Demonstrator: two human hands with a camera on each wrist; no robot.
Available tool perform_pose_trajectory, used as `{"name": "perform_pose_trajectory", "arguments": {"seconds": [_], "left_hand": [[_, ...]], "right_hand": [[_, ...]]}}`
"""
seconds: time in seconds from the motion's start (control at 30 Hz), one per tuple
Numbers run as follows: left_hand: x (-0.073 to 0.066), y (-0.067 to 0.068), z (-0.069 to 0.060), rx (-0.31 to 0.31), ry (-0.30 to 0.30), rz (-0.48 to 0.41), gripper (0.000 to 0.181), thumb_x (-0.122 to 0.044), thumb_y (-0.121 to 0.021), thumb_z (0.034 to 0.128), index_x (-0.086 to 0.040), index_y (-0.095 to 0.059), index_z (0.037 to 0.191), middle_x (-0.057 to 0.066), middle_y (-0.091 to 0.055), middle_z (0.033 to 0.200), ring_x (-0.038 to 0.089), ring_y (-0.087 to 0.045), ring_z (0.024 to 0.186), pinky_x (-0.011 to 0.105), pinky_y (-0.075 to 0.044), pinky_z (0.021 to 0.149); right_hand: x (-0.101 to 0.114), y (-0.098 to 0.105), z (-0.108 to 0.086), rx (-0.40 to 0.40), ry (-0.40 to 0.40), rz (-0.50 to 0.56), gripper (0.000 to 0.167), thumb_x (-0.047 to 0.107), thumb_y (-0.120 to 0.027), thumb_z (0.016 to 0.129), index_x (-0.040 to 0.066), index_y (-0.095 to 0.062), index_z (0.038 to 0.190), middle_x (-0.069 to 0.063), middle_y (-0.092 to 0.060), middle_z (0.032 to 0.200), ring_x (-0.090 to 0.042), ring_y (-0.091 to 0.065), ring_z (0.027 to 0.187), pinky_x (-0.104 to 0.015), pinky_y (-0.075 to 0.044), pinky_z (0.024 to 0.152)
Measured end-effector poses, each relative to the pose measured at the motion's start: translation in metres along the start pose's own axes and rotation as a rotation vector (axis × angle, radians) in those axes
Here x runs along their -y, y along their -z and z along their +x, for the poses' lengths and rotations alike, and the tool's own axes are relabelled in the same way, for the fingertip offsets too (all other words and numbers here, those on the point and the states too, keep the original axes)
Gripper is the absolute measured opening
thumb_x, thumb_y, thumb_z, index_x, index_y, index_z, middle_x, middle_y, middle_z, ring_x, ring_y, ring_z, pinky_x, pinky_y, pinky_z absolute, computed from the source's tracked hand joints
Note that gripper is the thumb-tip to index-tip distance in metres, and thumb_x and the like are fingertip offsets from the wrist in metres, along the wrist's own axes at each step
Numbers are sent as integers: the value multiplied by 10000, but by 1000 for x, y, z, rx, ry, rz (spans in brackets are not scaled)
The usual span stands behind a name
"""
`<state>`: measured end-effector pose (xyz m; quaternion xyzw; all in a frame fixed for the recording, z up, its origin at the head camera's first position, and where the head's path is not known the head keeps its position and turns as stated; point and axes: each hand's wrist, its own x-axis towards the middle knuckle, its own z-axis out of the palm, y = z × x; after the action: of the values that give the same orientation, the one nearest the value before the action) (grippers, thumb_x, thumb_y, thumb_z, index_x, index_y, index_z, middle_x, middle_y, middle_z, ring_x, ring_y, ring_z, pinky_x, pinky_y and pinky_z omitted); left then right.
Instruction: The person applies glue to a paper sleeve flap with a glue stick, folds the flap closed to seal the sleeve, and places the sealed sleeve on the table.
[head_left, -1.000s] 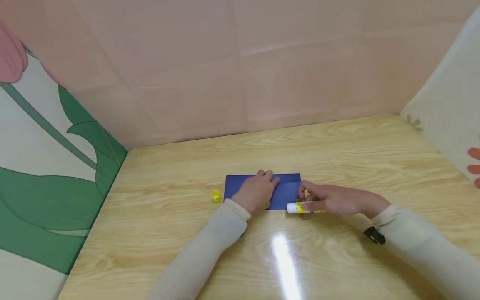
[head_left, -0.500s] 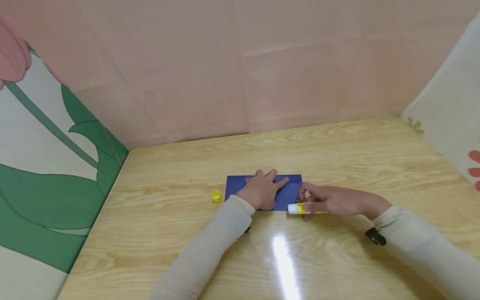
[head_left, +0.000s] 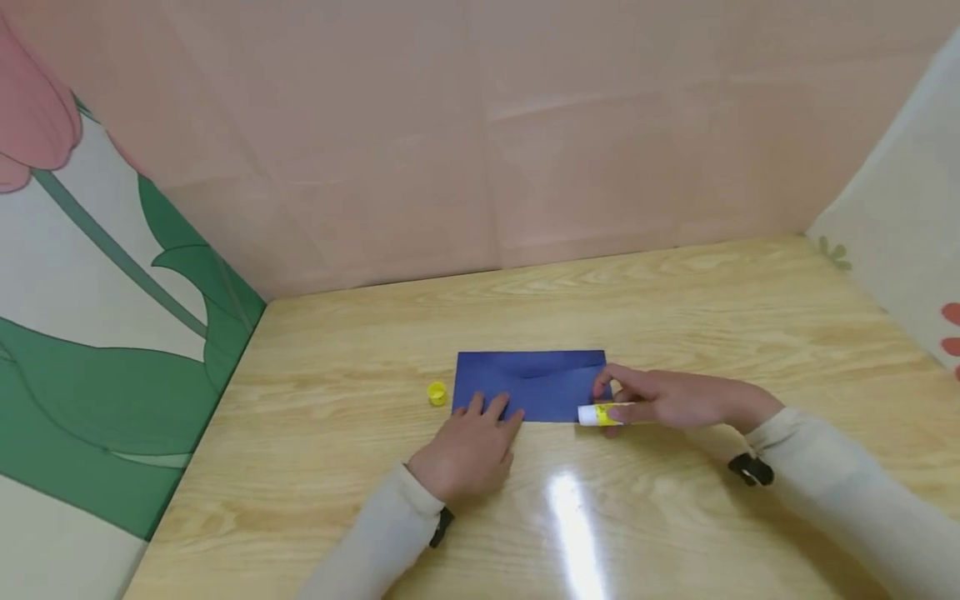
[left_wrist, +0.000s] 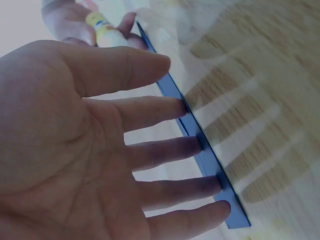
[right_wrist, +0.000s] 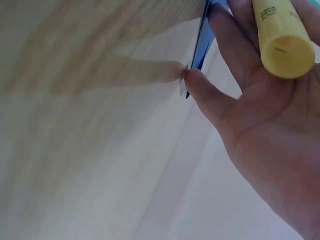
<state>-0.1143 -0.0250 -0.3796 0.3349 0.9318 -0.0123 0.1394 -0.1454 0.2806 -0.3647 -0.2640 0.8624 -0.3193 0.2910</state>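
Note:
A dark blue paper rectangle with a flap crease lies flat on the table, long side toward the person; it looks like an envelope. My left hand rests its spread, straight fingertips on the near left edge of the paper. The left wrist view shows these fingers touching the blue strip. In my right hand is a yellow and white glue stick, held with its white end pointing left, over the paper's near right corner. Right fingertips touch the paper's right edge. The yellow barrel shows in the right wrist view.
A small yellow cap stands on the wood-grain table, just left of the paper. Behind the table hangs a pinkish covering. Patterned panels border the left and right sides. A bright light reflection lies on the near tabletop.
My left hand spreads over the middle of the paper, then slides back toward me and left to its near edge, uncovering the flap. The right hand with the glue stick stays nearly still.

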Motion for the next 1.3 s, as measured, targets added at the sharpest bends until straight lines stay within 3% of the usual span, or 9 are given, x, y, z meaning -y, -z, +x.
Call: {"name": "perform_pose_trajectory", "arguments": {"seconds": [0.17, 0.3, 0.57, 0.87, 1.07, 1.3], "left_hand": [[-1, -3, 7, -27, 17, 15, 545, -352, -427, 1055, -141, -354, 1552, 136, -313, 1615, 430, -325, 1466, 496, -412, 1134], [-2, -7, 13, -27, 43, 22, 574, -397, -423, 1055, -155, -325, 1566, 137, -274, 1636, 433, -290, 1483, 490, -383, 1158], [5, -5, 25, -3, 84, 31, 650, -489, -409, 1041, -176, -254, 1589, 63, -194, 1671, 367, -235, 1522, 491, -354, 1179], [14, -1, 34, 10, 86, -21, 682, -521, -397, 1037, -194, -199, 1602, 55, -135, 1681, 371, -155, 1541, 514, -285, 1212], [17, -1, 36, 19, 79, -123, 716, -511, -427, 1030, -229, -120, 1612, 59, -79, 1685, 376, -72, 1550, 533, -207, 1237], [17, 0, 36, 23, 89, -143, 667, -503, -432, 1031, -260, -188, 1602, 57, -81, 1686, 377, -71, 1550, 531, -198, 1240]], "right_hand": [[-2, -8, 0, -174, 42, -83, 394, 413, -523, 1025, 234, -381, 1345, -113, -642, 1303, -299, -638, 1169, -431, -523, 863], [0, -12, 2, -314, 61, -144, 435, 420, -526, 1022, 239, -362, 1383, -113, -660, 1280, -266, -659, 1129, -418, -539, 845], [2, -16, 7, -438, 145, -347, 425, 344, -574, 1012, 179, -387, 1356, -63, -705, 1208, -129, -628, 927, -365, -516, 777], [0, -17, 9, -457, 116, -442, 436, 304, -633, 984, 164, -417, 1335, -51, -718, 1187, -135, -623, 918, -373, -523, 782], [-1, -18, 9, -466, 133, -489, 393, 307, -620, 991, 159, -449, 1313, -44, -725, 1166, -172, -653, 933, -413, -547, 788], [0, -18, 12, -463, 170, -516, 384, 331, -588, 1007, 160, -445, 1319, -43, -726, 1165, -165, -664, 932, -404, -551, 790]]}}
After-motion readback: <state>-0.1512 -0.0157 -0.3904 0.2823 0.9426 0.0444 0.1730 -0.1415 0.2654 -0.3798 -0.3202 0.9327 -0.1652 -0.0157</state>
